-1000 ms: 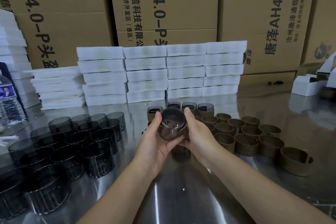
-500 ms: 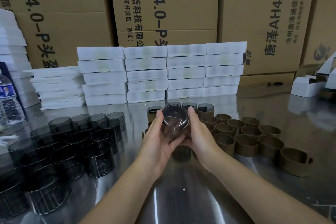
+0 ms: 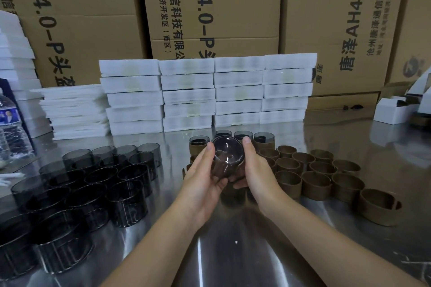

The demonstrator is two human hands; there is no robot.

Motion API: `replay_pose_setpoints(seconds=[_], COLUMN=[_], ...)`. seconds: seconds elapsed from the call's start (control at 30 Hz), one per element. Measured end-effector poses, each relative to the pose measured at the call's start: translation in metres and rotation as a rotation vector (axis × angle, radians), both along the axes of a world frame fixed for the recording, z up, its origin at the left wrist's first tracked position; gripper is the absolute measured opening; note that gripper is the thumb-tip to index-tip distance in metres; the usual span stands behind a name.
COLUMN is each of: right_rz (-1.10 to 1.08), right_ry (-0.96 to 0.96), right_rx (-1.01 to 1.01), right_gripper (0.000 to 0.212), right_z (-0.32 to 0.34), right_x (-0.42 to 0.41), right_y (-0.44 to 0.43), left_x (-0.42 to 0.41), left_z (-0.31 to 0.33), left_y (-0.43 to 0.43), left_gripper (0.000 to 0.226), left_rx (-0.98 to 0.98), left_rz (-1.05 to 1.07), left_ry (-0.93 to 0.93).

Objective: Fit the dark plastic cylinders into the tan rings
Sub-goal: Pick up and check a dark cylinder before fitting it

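Hands met above the middle of the table (image 3: 233,251) in the head view, both closed round one dark cylinder (image 3: 227,155). The left hand (image 3: 200,179) cupped its left wall, thumb up at the rim and fingers curled beneath. The right hand (image 3: 256,175) mirrored it on the other side. The piece was held clear of the steel, its open mouth tipped toward the wearer, so its axis ran from the palms up and away. A brownish tint showed low on its wall, but whether a ring already sat there could not be told.

The tan rings (image 3: 314,182) stood upright in rows toward the right edge, just beside the right hand and nearer it than the left. The loose cylinders (image 3: 93,182) crowded the left side, well apart from the grip. Four fitted pieces (image 3: 242,136) stood in a row just behind the hands. By my judgement, any seating push would have to run along that tilted axis, and the right hand was better placed to fetch a ring.

White foam stacks (image 3: 210,93) lined the far edge.
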State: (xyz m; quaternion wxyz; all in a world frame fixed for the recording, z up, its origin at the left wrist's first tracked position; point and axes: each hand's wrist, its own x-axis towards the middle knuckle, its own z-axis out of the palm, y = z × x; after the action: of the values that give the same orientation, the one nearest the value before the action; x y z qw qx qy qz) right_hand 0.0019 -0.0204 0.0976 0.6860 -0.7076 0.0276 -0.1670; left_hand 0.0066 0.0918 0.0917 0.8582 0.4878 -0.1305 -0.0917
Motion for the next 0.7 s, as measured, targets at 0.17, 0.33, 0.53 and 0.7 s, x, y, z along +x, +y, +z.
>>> replay_pose_setpoints(seconds=[0.17, 0.33, 0.53, 0.7], right_rz=[-0.022, 0.010, -0.003, 0.014], right_ry=[-0.004, -0.032, 0.016, 0.074], right_rx=[-0.004, -0.017, -0.097, -0.127], right_gripper=[0.053, 0.051, 0.052, 0.052], right_z=[0.0001, -0.0008, -0.0036, -0.0063], right_x=[-0.0011, -0.0031, -0.0002, 0.0004], right_y=[-0.0025, -0.0036, -0.0020, 0.0011], left_x=[0.0019, 0.0049, 0.0057, 0.0068], left_z=[-0.0027, -0.0040, -0.0054, -0.0066], left_y=[-0.0019, 0.0004, -0.0004, 0.0015], left_gripper=[0.057, 0.059, 0.053, 0.056], left_rx=[-0.031, -0.012, 0.069, 0.115], left_rz=[-0.030, -0.008, 0.076, 0.124], left_ry=[0.049, 0.116, 0.166, 0.203])
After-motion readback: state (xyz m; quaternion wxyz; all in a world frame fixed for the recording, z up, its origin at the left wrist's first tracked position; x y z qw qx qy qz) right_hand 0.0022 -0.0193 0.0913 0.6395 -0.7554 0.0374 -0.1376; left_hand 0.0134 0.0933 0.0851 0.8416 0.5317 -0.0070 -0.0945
